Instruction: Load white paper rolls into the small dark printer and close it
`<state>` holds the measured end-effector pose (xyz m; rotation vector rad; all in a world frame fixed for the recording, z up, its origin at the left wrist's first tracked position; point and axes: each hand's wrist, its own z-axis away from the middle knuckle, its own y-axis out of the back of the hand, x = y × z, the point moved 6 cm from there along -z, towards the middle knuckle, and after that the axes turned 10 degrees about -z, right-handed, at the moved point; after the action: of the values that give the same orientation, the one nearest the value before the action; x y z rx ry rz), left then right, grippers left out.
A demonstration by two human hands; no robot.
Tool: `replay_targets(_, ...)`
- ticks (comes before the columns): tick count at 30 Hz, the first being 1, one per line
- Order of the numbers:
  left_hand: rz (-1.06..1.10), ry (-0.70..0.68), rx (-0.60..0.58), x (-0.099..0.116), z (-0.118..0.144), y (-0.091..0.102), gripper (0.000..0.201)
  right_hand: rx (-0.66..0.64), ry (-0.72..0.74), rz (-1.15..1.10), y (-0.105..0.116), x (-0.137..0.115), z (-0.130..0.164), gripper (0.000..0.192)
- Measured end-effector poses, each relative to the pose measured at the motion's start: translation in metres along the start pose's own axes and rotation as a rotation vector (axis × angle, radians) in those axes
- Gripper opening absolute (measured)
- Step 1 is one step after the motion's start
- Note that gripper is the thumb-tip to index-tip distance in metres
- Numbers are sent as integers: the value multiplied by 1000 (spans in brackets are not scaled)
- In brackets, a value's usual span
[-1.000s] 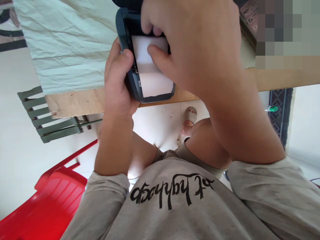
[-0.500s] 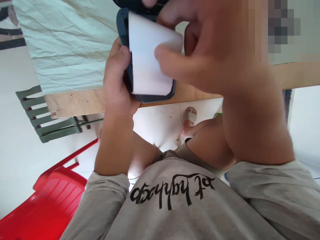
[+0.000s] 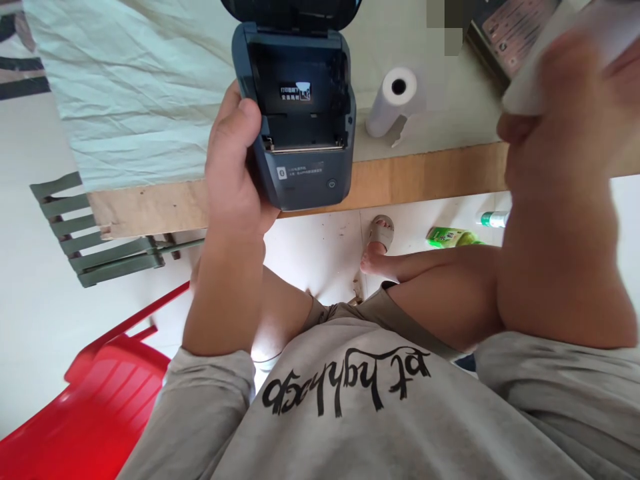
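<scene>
My left hand (image 3: pixel 235 167) grips the left side of a small dark blue label printer (image 3: pixel 300 113) at the table's near edge. The printer's lid stands open and its paper bay is bare, with a small label inside. My right hand (image 3: pixel 555 113) is raised at the right, away from the printer, and holds a white paper roll (image 3: pixel 565 60) that is blurred. Another white paper roll (image 3: pixel 393 100) stands on the table just right of the printer.
A pale cloth (image 3: pixel 140 80) covers the wooden table (image 3: pixel 430 177). A dark booklet (image 3: pixel 510 27) lies at the far right of the table. On the floor are a green bottle (image 3: pixel 450 237), a red plastic chair (image 3: pixel 105 387) and a green slatted chair (image 3: pixel 95 233).
My right hand has lifted the white paper roll out of the printer and carried it up to the right. The bay now shows bare. My left hand stays on the printer.
</scene>
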<state>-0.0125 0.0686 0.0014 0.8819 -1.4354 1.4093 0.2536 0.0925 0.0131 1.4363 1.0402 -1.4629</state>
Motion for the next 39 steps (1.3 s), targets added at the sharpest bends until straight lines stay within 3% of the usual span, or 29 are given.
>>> replay_targets(3,-3,-34,-18,2,-1,-1,20,-96,245,306,-7,5,4,39)
replay_targets(9,-4,-89,-39,2,-4,-2,20,-205,386,639,-35,1,3,73)
replay_targets(14,-35,-72,-28,2,-4,0,20,-264,422,687,-49,-1,-5,49)
replay_targets(19,-43,-90,-40,1,-5,0,20,-339,431,689,-55,-1,-1,51)
replay_targets(25,-15,-117,-36,1,-5,0,21,-225,622,686,-46,-21,22,53)
replay_targets(28,-19,-108,-46,2,-4,-2,19,-336,717,687,-56,-22,39,59)
replay_targets(30,-7,-108,-36,3,-3,-2,19,-379,699,745,-62,-20,44,59)
replay_targets(35,17,-86,-20,3,-2,-4,24,-305,708,1028,-66,-17,43,51)
replay_targets(39,4,-82,-31,3,-3,-5,23,-299,689,1101,-67,-15,41,41)
